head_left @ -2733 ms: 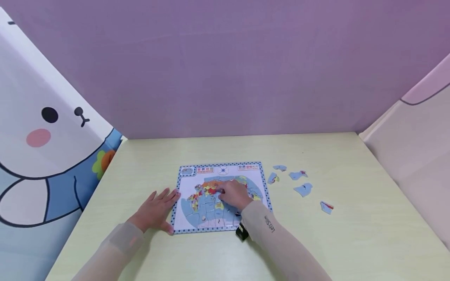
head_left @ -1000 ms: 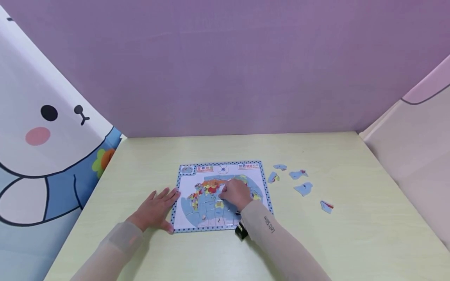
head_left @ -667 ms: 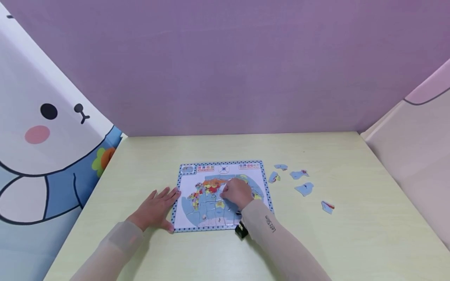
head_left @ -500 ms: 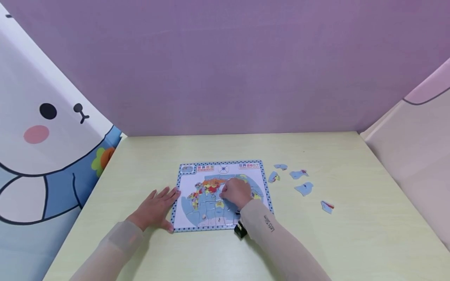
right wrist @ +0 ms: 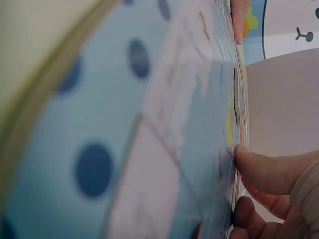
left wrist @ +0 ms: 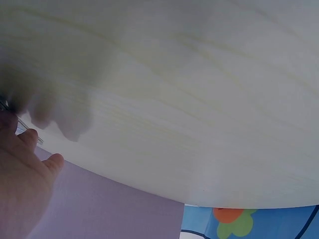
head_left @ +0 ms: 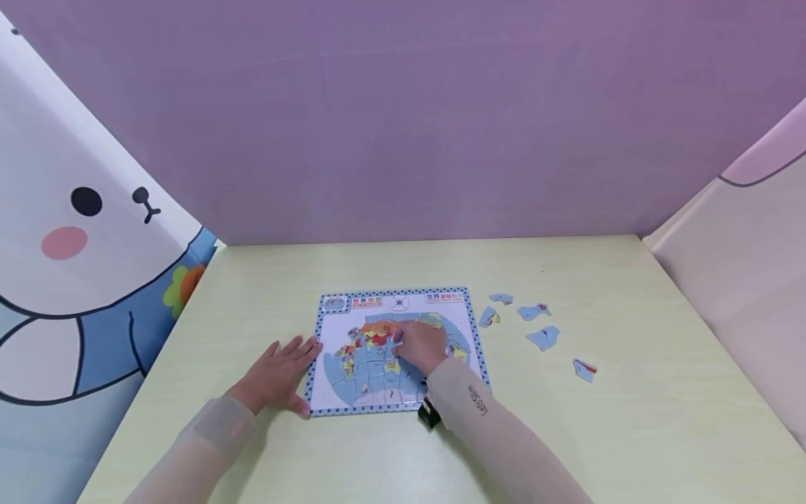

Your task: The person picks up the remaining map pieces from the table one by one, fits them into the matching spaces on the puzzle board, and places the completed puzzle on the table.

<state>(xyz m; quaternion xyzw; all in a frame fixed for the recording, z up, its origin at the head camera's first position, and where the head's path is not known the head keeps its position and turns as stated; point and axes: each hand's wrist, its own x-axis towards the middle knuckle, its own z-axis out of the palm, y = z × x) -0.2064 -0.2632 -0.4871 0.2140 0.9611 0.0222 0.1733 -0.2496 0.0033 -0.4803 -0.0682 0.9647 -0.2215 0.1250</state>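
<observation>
A world map jigsaw puzzle (head_left: 390,409) with a blue dotted border lies flat on the table. My left hand (head_left: 280,374) is spread on the table at its left side, fingertips and thumb on the frame's edge. My right hand (head_left: 423,346) is low over the middle of the map, its thumb and index finger close together at a puzzle piece that the hand mostly hides. In the right wrist view the thumb (right wrist: 264,169) tip meets the map's surface, with the other fingers curled below. Seen from the left wrist, the left fingers (left wrist: 30,139) reach the board's edge.
To the right of the board lie several loose pieces, among them a large blue one (head_left: 543,338) and one with a red stripe (head_left: 585,369). A small black device (head_left: 429,414) sits under my right wrist. A purple backdrop (head_left: 403,126) rises behind the table.
My right index finger has lifted slightly away from the thumb, leaving a small gap between their tips. The right hand stays over the map's middle. My left hand and the loose pieces stay put.
</observation>
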